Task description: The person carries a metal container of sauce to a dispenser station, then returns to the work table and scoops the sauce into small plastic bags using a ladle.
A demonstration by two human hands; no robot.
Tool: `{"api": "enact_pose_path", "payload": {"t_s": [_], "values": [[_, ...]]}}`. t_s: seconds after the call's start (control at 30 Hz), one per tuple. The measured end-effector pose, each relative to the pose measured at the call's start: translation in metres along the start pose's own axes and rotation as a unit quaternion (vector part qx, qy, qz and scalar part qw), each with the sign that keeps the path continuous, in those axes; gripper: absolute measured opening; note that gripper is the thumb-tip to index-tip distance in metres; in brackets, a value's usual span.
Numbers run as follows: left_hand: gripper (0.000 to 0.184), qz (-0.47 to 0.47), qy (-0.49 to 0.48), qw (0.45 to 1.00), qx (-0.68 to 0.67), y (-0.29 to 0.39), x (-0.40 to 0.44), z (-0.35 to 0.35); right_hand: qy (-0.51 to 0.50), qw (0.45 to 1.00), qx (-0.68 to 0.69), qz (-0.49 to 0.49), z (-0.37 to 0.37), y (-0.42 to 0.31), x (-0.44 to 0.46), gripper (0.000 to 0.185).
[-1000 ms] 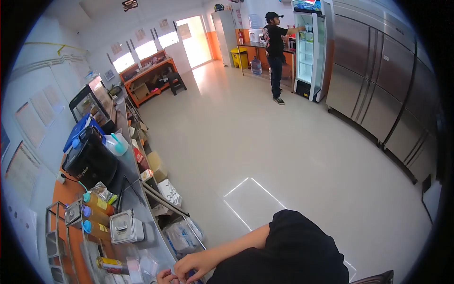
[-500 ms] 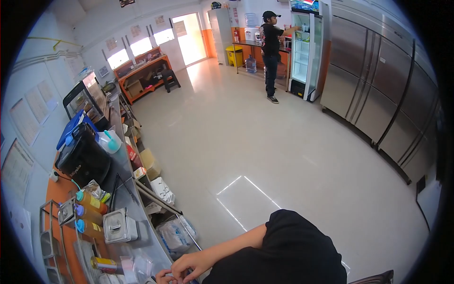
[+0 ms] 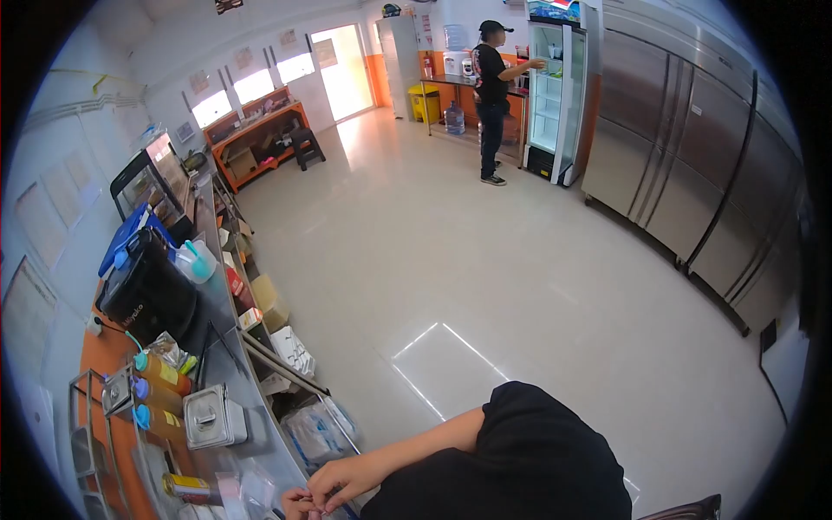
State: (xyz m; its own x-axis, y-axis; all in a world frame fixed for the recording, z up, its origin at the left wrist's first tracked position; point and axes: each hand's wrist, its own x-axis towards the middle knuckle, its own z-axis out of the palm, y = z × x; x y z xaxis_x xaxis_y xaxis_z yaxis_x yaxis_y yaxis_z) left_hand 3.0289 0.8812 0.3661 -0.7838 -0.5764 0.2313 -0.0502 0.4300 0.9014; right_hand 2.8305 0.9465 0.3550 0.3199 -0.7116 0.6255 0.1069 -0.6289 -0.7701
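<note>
At the bottom edge, beside the metal counter, my right hand [image 3: 345, 478] reaches in from the right, its fingers pinched together. My left hand [image 3: 299, 503] meets its fingertips and is partly cut off by the frame; its fingers are also closed. Whatever lies between the fingers is too small to make out. A bit of something blue shows just under my right hand. To the left of my hands are clear plastic bags [image 3: 258, 490] and a yellow can [image 3: 186, 485]. A lidded steel container [image 3: 214, 418] stands farther up the counter, near several sauce bottles [image 3: 160, 422].
Beyond the bottles stands a black appliance [image 3: 149, 290]. Shelves under the counter hold boxes and a plastic bag [image 3: 318, 431]. Across the room a person [image 3: 491, 100] reaches into an open display fridge [image 3: 546, 104]. Steel refrigerators [image 3: 667, 130] line the right; a chair edge [image 3: 693, 510] shows bottom right.
The view has turned slightly, so the room sits farther left in it. My hands stay together at the counter with small finger movements. The person's reaching arm at the fridge is lower.
</note>
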Motion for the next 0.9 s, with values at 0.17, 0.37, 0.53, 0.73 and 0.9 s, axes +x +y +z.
{"api": "enact_pose_path", "payload": {"t_s": [0.17, 0.37, 0.53, 0.73, 0.9], "values": [[0.019, -0.148, 0.062, 0.968, -0.193, 0.008, -0.01, 0.002, -0.05, 0.997, 0.036, 0.039, -0.002, -0.002, 0.006, 0.016], [0.036, -0.082, 0.129, 0.987, -0.046, -0.049, -0.04, -0.02, -0.145, 0.981, 0.068, 0.112, 0.009, 0.001, 0.021, 0.017], [0.072, -0.166, 0.084, 0.978, 0.092, 0.067, -0.045, -0.009, -0.096, 0.99, -0.102, -0.025, 0.035, 0.008, 0.038, 0.019], [0.069, -0.217, 0.09, 0.968, 0.093, 0.067, -0.1, -0.022, -0.175, 0.978, -0.115, 0.014, 0.049, -0.017, 0.066, 0.021], [0.065, -0.16, 0.238, 0.921, 0.264, 0.103, -0.154, -0.027, -0.26, 0.948, -0.181, -0.028, 0.094, -0.022, 0.094, 0.021]]}}
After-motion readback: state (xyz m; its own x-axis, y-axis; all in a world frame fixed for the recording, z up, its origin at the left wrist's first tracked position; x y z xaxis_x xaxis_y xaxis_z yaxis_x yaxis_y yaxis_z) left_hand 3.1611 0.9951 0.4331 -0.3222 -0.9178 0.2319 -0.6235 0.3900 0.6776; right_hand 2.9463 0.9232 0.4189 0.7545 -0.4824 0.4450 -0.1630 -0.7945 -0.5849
